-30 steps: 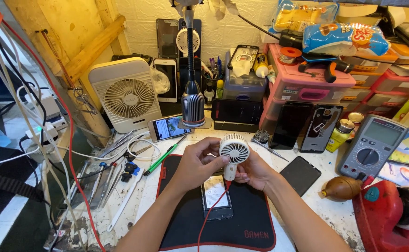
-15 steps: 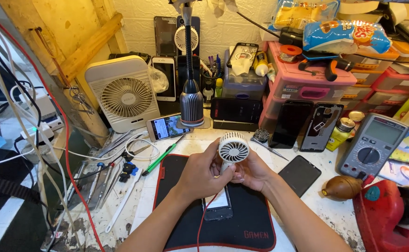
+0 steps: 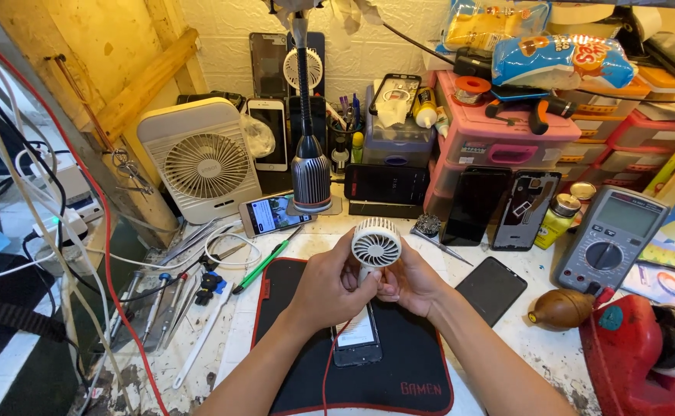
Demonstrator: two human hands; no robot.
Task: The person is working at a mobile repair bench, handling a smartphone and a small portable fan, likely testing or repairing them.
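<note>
The small white handheld fan [image 3: 376,245] is held upright just above the black work mat [image 3: 418,362], its handle pinched between left hand [image 3: 329,286] and right hand [image 3: 408,283], over a smartphone [image 3: 357,339] with a red wire [image 3: 329,362], while green-handled tweezers [image 3: 266,263] lie unused left of the mat.

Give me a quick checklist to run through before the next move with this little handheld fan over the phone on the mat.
1. Small white fan held by both hands: ok; left hand and right hand grip its handle.
2. Fan head clear of the lamp base behind it: ok, a gap shows.
3. Phone lying flat on the black mat: ok, under the hands.
4. Red wire running across the mat beside the phone: cannot tell what it connects to.
5. Fan blades spinning or stopped: cannot tell through the grille.
6. Green screwdriver and loose tools off the mat: ok, they lie left of it.
</note>
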